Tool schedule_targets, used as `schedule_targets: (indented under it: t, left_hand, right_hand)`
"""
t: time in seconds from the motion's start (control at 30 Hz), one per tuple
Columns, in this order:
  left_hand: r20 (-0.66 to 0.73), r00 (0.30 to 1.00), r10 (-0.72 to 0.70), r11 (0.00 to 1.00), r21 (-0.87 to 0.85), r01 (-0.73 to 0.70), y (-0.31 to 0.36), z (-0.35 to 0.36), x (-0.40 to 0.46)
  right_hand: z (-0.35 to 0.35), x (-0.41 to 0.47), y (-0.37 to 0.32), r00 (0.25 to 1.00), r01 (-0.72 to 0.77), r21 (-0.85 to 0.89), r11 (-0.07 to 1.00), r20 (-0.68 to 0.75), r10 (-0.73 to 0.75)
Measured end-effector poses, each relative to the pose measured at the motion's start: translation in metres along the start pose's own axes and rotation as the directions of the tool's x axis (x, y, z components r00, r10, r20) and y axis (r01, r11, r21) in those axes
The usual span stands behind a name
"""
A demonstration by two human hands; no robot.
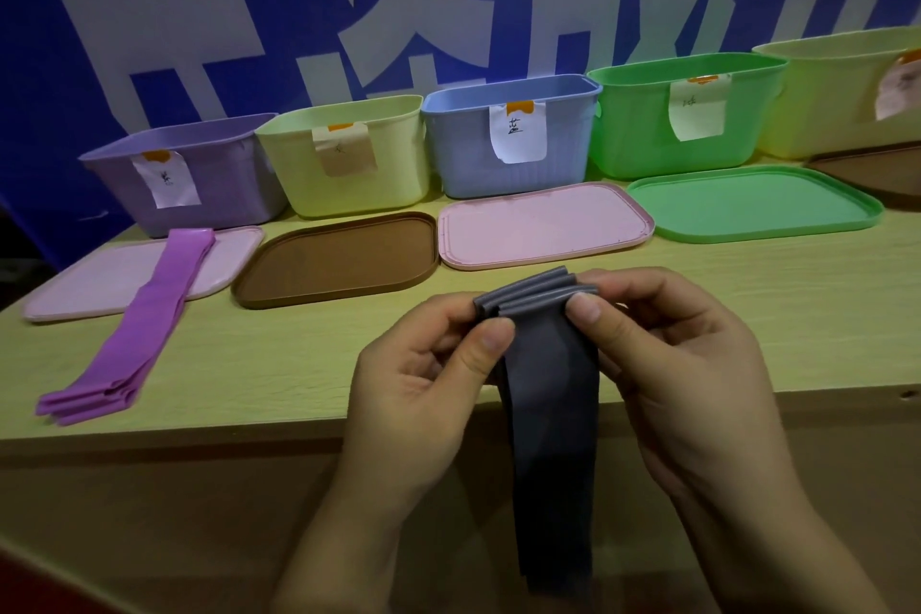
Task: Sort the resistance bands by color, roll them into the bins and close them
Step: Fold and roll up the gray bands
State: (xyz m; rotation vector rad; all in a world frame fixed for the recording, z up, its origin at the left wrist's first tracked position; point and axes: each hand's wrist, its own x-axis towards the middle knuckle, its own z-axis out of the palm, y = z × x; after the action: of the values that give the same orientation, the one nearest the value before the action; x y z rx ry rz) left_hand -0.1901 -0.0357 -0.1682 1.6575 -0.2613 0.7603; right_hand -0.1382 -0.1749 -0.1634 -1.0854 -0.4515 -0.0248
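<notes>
A: What are the hands doing?
B: The left hand [423, 379] and right hand [663, 364] both pinch the top of the grey bands [548, 394]. The bands hang down past the near edge of the table [299, 364].
A: Where are the purple bands [144, 329]?
B: On the left, lying partly on a pink lid [89, 284].
A: And the bins?
B: Five open bins sit in a row at the far side. The purple bin [219, 185] is far left.

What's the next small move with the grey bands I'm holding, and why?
Probably keep rolling the grey bands downward. Both the left hand and right hand pinch only the top few turns, while most of the length hangs loose over the table edge, so it isn't ready for a bin.
</notes>
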Motion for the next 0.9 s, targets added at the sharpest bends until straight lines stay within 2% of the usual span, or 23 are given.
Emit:
schedule_targets:
  t: [0.13, 0.3, 0.43, 0.63, 0.9]
  left_hand:
    - [0.033, 0.998, -0.059, 0.998, 0.01, 0.059, 0.0017, -0.0034, 0.0017]
    - [-0.02, 0.987, -0.16, 0.986, -0.062, 0.158, -0.001, -0.0018, 0.0033]
    - [-0.003, 0.988, -0.155, 0.988, -0.028, 0.155, -0.0007, -0.0006, 0.0048]
    - [0.047, 0.984, -0.174, 0.983, -0.048, 0.176, 0.0025, -0.003, 0.003]
    - [0.152, 0.975, -0.163, 0.978, -0.106, 0.18, 0.005, -0.0074, 0.0031]
  right_hand:
    - [0.0036, -0.001, 0.0027, 0.996, 0.053, 0.038, 0.998, -0.068, -0.05]
    - [0.0036, -0.0018, 0.0021, 0.998, 0.058, 0.017, 0.998, 0.013, -0.058]
    - [0.0038, -0.0016, 0.0016, 0.997, 0.033, 0.034, 0.999, 0.063, -0.035]
    - [0.0028, -0.0017, 0.0046, 1.0, 0.012, 0.013, 1.0, 0.007, -0.012]
    - [0.0012, -0.0038, 0.0036, 1.0, 0.021, 0.018, 1.0, 0.004, -0.021]
